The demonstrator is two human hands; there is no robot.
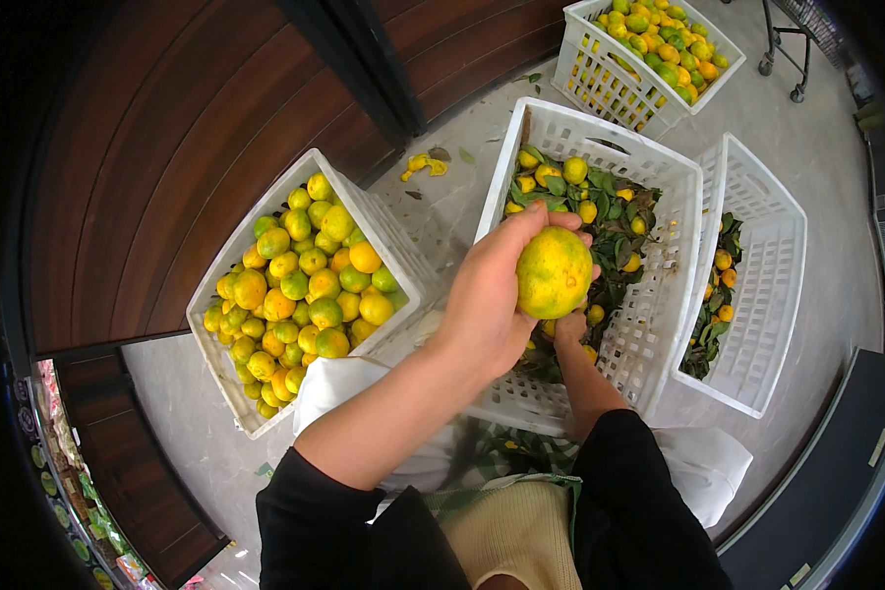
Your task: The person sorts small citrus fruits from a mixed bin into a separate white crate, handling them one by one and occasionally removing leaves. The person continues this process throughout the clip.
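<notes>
My left hand (490, 295) holds a yellow-green citrus fruit (554, 273) up above the middle white plastic crate (664, 295). Inside that crate lie green leaves (612, 221) and small orange-yellow citrus fruits (575, 170). Reaching down into it, my right hand (570, 327) is partly hidden behind the held fruit; whether its fingers grip anything cannot be told. To the left, a white crate (217, 380) is heaped with yellow, orange and green citrus fruits (324, 313).
Another full white crate (597, 81) stands at the upper right. A crate with leaves and few fruits (771, 295) adjoins the middle one on the right. Yellow peel (424, 165) lies on the floor by dark wooden panelling (192, 147). A wheeled cart (789, 44) is at the top right.
</notes>
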